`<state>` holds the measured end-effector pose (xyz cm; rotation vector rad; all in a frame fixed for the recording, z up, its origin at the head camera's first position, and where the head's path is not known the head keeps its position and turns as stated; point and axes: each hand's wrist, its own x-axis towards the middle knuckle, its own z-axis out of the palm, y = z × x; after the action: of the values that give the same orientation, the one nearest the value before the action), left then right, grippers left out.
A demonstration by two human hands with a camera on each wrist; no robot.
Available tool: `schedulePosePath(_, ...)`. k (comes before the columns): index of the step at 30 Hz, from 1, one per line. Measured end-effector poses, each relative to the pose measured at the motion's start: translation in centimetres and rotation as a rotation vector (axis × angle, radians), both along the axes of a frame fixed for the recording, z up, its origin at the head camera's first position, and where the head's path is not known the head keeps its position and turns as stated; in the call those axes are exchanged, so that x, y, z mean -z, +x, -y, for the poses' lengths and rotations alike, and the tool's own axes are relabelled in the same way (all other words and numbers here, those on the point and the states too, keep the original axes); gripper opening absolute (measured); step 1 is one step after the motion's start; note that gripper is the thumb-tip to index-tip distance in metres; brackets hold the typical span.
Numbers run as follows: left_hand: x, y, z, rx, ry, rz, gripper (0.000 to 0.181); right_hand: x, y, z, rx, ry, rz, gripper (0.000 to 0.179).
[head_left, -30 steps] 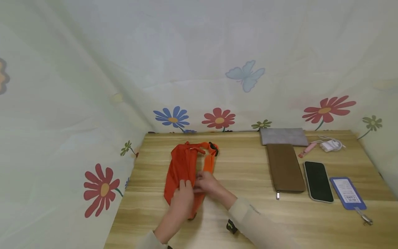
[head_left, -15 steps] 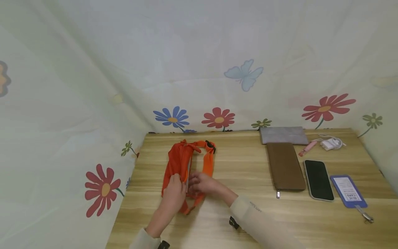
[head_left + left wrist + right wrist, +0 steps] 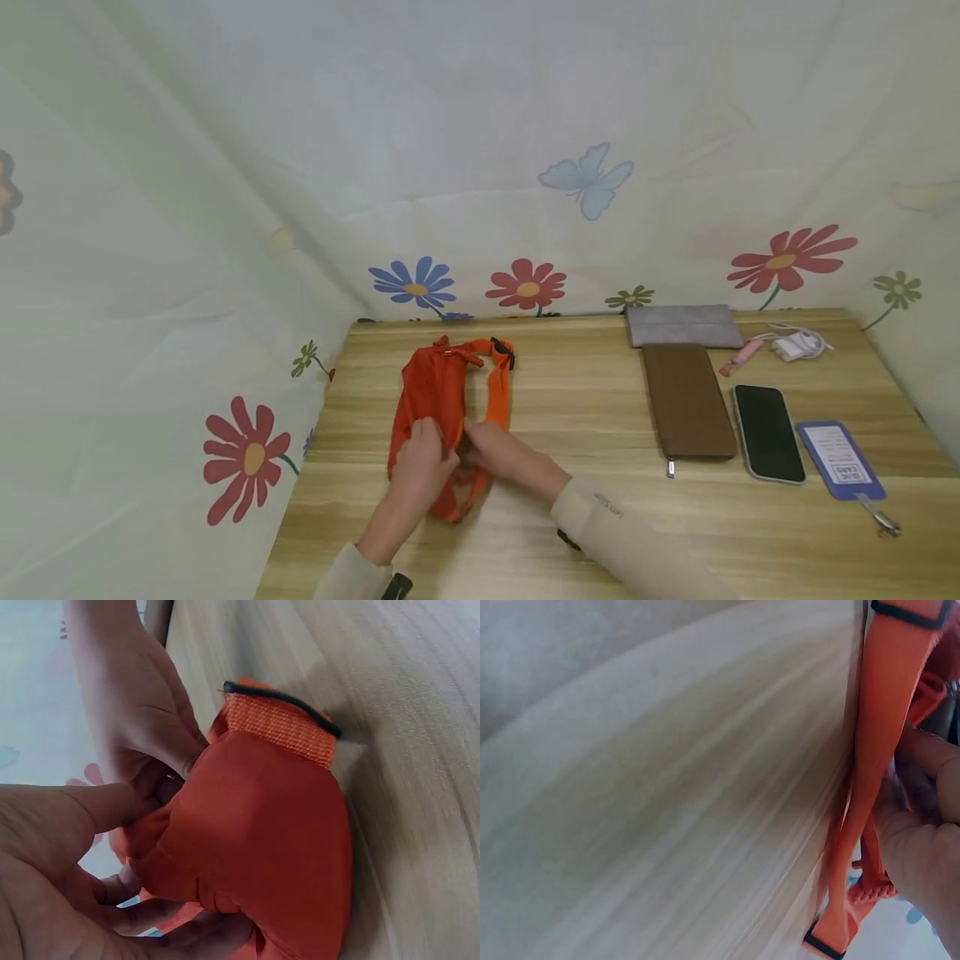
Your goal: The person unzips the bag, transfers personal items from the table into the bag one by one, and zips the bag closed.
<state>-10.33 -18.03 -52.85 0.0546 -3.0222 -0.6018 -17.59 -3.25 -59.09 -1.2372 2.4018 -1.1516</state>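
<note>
A red waist bag (image 3: 435,379) with an orange strap (image 3: 498,396) lies on the wooden table, its long side pointing away from me. My left hand (image 3: 420,462) grips the near part of the bag; in the left wrist view its fingers curl into the folded red fabric. On the bag's right edge, my right hand (image 3: 498,454) holds the fabric, thumb on top. Its other fingers are partly hidden behind the edge and the strap. The right wrist view shows this hand (image 3: 922,832) behind the strap (image 3: 881,712). A black buckle (image 3: 502,353) sits at the strap's far end.
To the right lie a grey pouch (image 3: 684,326), a brown zip wallet (image 3: 688,402), a phone (image 3: 768,433) and a blue card holder (image 3: 840,461). A pink stick-shaped item (image 3: 741,357) and a white charger with cable (image 3: 793,346) are behind. Flowered cloth (image 3: 465,167) borders the table.
The bag has shifted slightly left and turned, both hands staying at it. My right hand's fingers, loosely at the bag's right side half a second ago, now hold its edge.
</note>
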Motion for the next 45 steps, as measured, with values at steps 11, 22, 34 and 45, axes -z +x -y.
schedulePosePath(11, 1.4, -1.3, -1.0, -0.079, -0.114, 0.202, 0.046, -0.6, -0.3, -2.2, -0.039, -0.005, -0.132, 0.006)
schedulePosePath(22, 1.6, -0.5, 0.0, -0.037, -0.163, 0.133, 0.045, -0.5, -0.2, -2.9, 0.094, 0.043, 0.024, 0.016)
schedulePosePath(34, 2.5, -3.2, 1.9, 0.085, -0.312, 0.212, 0.069, -0.8, -0.2, -4.0, 0.167, 0.008, 0.165, 0.018)
schedulePosePath(45, 1.5, -6.1, 1.6, 0.071, -0.192, 0.335, 0.073, -3.5, -2.1, -13.1, 0.421, -0.054, 0.192, 0.018)
